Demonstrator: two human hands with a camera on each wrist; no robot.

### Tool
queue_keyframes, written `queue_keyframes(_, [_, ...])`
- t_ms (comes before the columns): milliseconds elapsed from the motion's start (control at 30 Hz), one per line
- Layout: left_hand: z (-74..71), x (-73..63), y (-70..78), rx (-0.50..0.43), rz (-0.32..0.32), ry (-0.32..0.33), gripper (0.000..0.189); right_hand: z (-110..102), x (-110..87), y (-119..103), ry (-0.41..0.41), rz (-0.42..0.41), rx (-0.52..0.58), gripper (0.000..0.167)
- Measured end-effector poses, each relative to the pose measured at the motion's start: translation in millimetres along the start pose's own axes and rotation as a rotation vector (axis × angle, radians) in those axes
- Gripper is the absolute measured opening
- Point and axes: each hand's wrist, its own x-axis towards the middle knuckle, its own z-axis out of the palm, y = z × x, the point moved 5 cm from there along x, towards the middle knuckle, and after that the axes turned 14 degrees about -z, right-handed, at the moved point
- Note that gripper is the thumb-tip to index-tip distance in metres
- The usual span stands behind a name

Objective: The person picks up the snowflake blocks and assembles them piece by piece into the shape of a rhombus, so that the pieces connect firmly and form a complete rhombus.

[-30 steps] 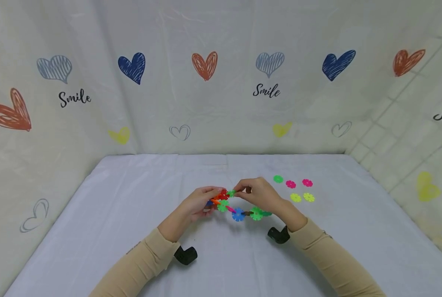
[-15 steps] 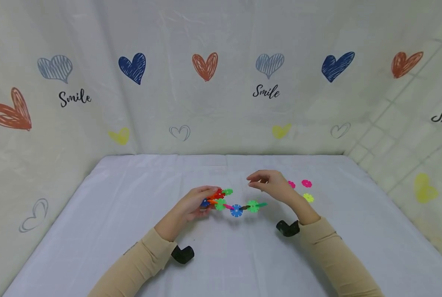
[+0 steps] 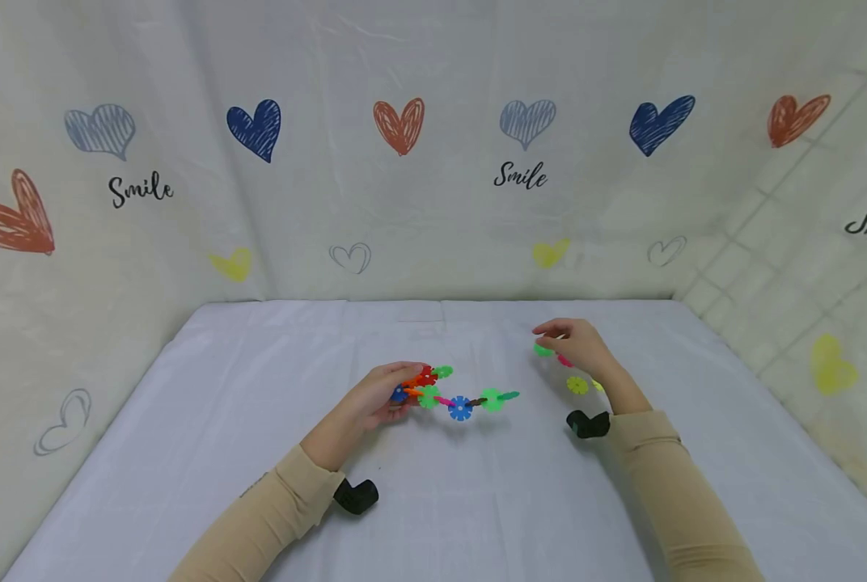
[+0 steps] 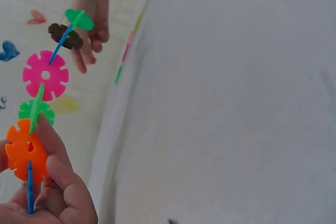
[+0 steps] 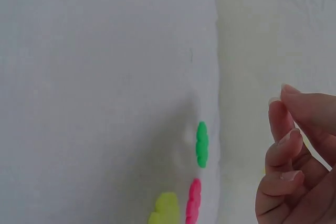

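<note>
A chain of interlocking notched plastic discs, in blue, green, orange, red, pink and brown, hangs to the right out of my left hand. Thumb and fingers grip its left end; in the left wrist view they surround an orange disc with a blue one slotted in below. A light green disc sticks out beside the red one. My right hand holds nothing, fingers loosely bent, over the loose green disc at the back right. In the right wrist view that disc lies on the cloth, apart from the fingertips.
Near the right hand lie a loose pink disc and a yellow disc, another yellow one partly hidden by the wrist. White cloth covers the table. A printed curtain stands behind it. Black wrist cameras sit below both wrists.
The right hand has let go of the light green disc at the chain's end and moved right and back to the loose discs. The left hand and chain have shifted slightly left.
</note>
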Motion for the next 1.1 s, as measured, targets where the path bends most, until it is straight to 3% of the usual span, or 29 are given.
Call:
queue_keyframes(333, [-0.8, 2.1, -3.2, 0.0, -0.002, 0.011, 0.038, 0.5, 7.1, 29.1, -0.064, 0.13, -0.094, 0.035])
queue_keyframes(667, [0.2, 1.9, -3.5, -0.009, -0.017, 0.024, 0.041, -1.8, 13.5, 37.0, -0.13, 0.207, -0.151, 0.039])
queue_keyframes(1100, [1.0, 3.1, -3.7, -0.015, -0.011, -0.003, 0.04, 0.8, 19.3, 35.5, -0.152, 0.204, -0.116, 0.031])
